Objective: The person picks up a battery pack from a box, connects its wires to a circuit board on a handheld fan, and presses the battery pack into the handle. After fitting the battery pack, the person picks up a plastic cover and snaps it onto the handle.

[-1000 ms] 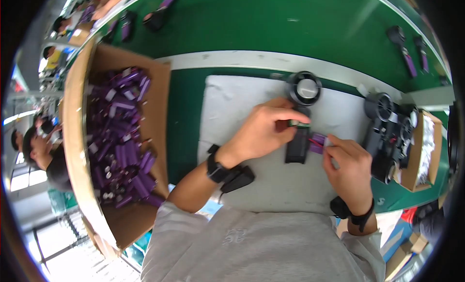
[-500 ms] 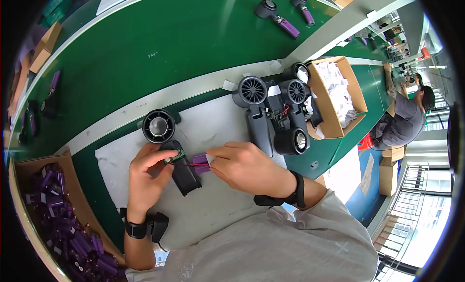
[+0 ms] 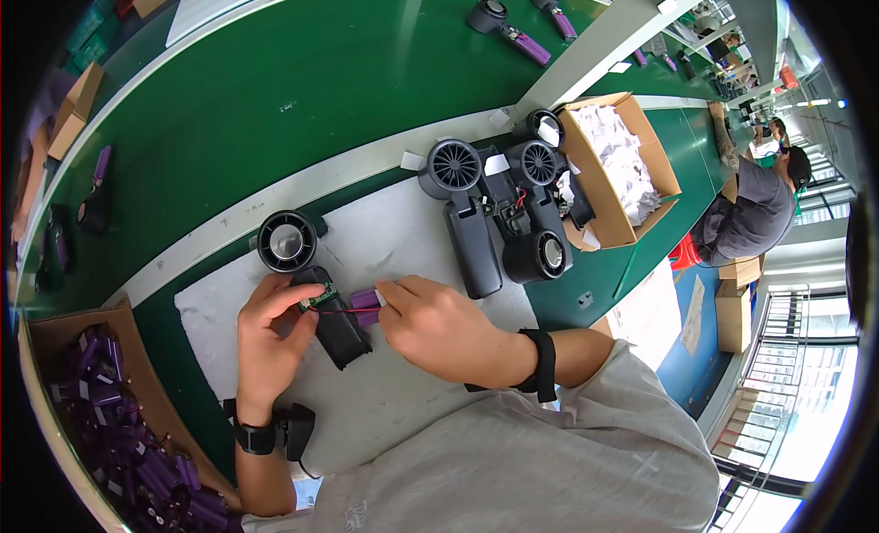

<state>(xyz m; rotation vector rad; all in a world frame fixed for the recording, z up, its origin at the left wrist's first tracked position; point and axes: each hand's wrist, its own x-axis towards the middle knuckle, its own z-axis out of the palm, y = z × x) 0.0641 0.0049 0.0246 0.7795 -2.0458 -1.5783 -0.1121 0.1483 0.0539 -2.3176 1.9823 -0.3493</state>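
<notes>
My left hand [image 3: 272, 336] closes thumb and fingers around a small green circuit board [image 3: 318, 295] at the upper part of a black fan handle [image 3: 341, 336]. The round black fan head [image 3: 287, 241] lies just beyond that hand. A purple battery pack [image 3: 365, 308] rests right of the handle, partly hidden by my right hand [image 3: 438, 324]. My right fingers are pinched at the pack's near end, by a small white piece. Thin red wire [image 3: 343, 310] runs from the board across the handle to the right fingertips. Both hands are over a pale work mat [image 3: 403, 423].
Several black fans [image 3: 472, 244] stand together right of the mat, beside a carton [image 3: 664, 196] of white paper pieces. At left is a carton [image 3: 165, 377] full of purple battery packs. More fans [image 3: 508, 34] lie on the green bench beyond. A person [image 3: 755, 208] sits at far right.
The view has shifted slightly, moving the fans and carton left in the picture. More red wire now shows across the handle. Both hands keep their hold, the right wrist a little turned.
</notes>
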